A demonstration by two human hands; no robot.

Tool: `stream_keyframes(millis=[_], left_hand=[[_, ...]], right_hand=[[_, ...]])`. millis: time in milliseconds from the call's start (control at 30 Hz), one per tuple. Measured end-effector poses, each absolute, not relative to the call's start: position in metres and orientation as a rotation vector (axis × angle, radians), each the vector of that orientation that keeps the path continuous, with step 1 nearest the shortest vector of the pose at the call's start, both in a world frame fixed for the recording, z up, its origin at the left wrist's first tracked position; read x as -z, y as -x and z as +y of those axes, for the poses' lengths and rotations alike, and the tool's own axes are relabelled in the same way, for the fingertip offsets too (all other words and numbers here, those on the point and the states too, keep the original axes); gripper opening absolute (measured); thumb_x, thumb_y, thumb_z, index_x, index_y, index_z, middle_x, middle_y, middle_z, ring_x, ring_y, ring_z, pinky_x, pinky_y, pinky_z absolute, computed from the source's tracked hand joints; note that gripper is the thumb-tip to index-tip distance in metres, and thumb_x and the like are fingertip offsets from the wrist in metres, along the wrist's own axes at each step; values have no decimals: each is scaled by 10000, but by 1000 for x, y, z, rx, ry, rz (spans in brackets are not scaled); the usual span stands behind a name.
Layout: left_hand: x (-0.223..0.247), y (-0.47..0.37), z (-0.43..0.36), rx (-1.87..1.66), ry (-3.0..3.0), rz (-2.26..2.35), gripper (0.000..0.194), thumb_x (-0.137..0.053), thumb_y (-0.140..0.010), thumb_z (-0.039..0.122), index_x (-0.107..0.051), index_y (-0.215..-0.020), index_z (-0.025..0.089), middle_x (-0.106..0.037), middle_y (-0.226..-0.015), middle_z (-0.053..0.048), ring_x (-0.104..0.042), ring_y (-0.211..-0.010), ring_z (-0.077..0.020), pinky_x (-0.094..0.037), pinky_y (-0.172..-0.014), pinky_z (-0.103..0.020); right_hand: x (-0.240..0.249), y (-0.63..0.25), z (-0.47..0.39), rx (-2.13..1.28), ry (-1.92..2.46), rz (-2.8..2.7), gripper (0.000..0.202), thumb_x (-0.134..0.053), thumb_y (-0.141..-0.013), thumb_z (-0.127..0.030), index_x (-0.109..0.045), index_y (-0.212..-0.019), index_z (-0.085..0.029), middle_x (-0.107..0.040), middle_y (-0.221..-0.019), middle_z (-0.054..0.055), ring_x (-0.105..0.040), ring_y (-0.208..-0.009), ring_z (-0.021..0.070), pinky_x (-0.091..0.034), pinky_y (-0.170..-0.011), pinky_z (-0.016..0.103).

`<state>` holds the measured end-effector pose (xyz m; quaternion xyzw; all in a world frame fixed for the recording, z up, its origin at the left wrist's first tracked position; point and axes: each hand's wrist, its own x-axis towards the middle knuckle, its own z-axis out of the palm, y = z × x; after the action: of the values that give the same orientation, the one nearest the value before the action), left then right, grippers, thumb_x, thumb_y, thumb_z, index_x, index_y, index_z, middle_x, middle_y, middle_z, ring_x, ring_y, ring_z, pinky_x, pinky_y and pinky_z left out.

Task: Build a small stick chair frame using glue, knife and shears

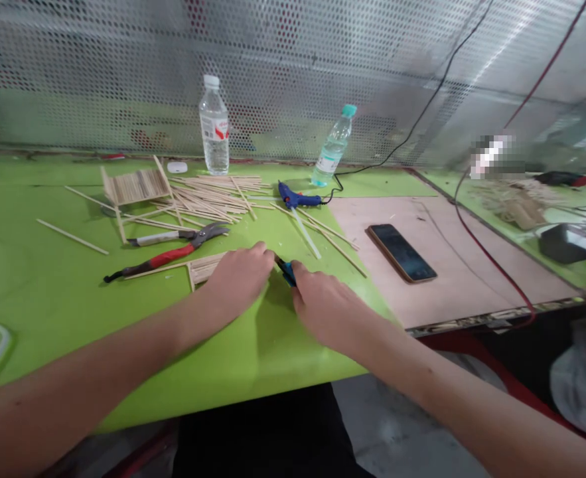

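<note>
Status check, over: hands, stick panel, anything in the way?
Left hand over stick panel, hiding part of it. Right hand gripping blue tool, tip near left hand. Shears close beyond panel.

In front of you, the green tabletop (pixel 73 318) looks smooth with a faint sheen, while the loose sticks (pixel 213 199) at far left and the slatted frame (pixel 206 267) nearer you are pale, matt, bare wood. The pruning shears (pixel 180 252) at left join dull metal to a red, plastic-looking grip, your near blue-handled tool (pixel 287 272) and the far glue gun (pixel 297 198) look plastic, and the phone (pixel 402 253) at right wears smooth, dark gloss. Behind, you face silvery perforated metal sheeting (pixel 283 73).
</note>
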<state>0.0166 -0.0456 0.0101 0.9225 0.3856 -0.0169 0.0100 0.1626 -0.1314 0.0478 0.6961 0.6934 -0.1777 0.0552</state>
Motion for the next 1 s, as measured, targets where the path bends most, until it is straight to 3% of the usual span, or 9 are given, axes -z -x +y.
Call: stream_keyframes(millis=[167, 267, 367, 467, 567, 667, 867, 1000], left_hand=[[-1, -14, -41, -30, -2866, 1231, 267, -433, -1035, 134, -699, -1027, 117, -683, -968, -108, -705, -765, -246, -514, -632, -353], [2, -13, -40, -107, -2850, 1235, 258, -456, -1043, 163, -709, -1012, 124, -693, -959, -104, -693, -740, -234, -499, -618, -348], [1, -11, -36, -231, -2809, 1243, 280, -445, -1055, 172, -718, -1025, 120, -703, -978, -107, -676, -703, -211, -498, -598, -341], [-2, -6, -30, -408, -2740, 1256, 296, -435, -1077, 196, -720, -1040, 125, -716, -1005, -96, -680, -737, -186, -526, -642, -325], [-5, -1, -26, -590, -2697, 1238, 248, -477, -1084, 249, -704, -1050, 157, -720, -1034, -57, -690, -849, -174, -538, -733, -311], [-6, 2, -26, -793, -2683, 1194, 201, -513, -1069, 258, -683, -1003, 173, -702, -963, -25, -663, -785, -155, -507, -678, -294], [-9, 4, -29, -1155, -2794, 985, 193, -505, -1065, 251, -686, -1032, 193, -688, -931, -21, -631, -690, -122, -447, -569, -249], [-11, 5, -29, -1197, -2860, 958, 146, -561, -1045, 245, -696, -1025, 194, -685, -883, -3, -577, -591, -94, -415, -504, -231]], right_hand=[[-41, -170, -132, 581, -2157, 2182, 464, -402, -994, -183, -512, -1423, -46, -741, -853, 184, -704, -720, 302, -344, -554, 336], [-46, -186, -128, 687, -2166, 2239, 257, -454, -991, -232, -629, -1161, -151, -717, -796, 106, -657, -648, 221, -332, -528, 300], [-53, -205, -118, 816, -2156, 2276, 163, -482, -1003, -300, -615, -1001, -206, -679, -734, 26, -601, -548, 144, -356, -494, 256], [-52, -216, -99, 777, -2246, 2301, 262, -407, -1046, -362, -594, -1156, -216, -676, -746, 6, -603, -528, 138, -386, -491, 247], [-41, -211, -75, 514, -2398, 2334, 409, -339, -1065, -346, -490, -1409, -184, -729, -912, 81, -673, -687, 201, -412, -567, 285], [-23, -198, -57, 287, -2392, 2391, 522, -392, -1043, -285, -383, -1547, -151, -756, -996, 137, -707, -819, 276, -414, -636, 331], [-2, -196, -52, 187, -2154, 2550, 515, -499, -1012, -248, -487, -1526, -228, -731, -1210, 131, -731, -923, 286, -433, -684, 342], [-3, -206, -56, 235, -2056, 2578, 513, -648, -981, -367, -564, -1462, -208, -720, -1182, 122, -718, -999, 310, -458, -728, 353]])
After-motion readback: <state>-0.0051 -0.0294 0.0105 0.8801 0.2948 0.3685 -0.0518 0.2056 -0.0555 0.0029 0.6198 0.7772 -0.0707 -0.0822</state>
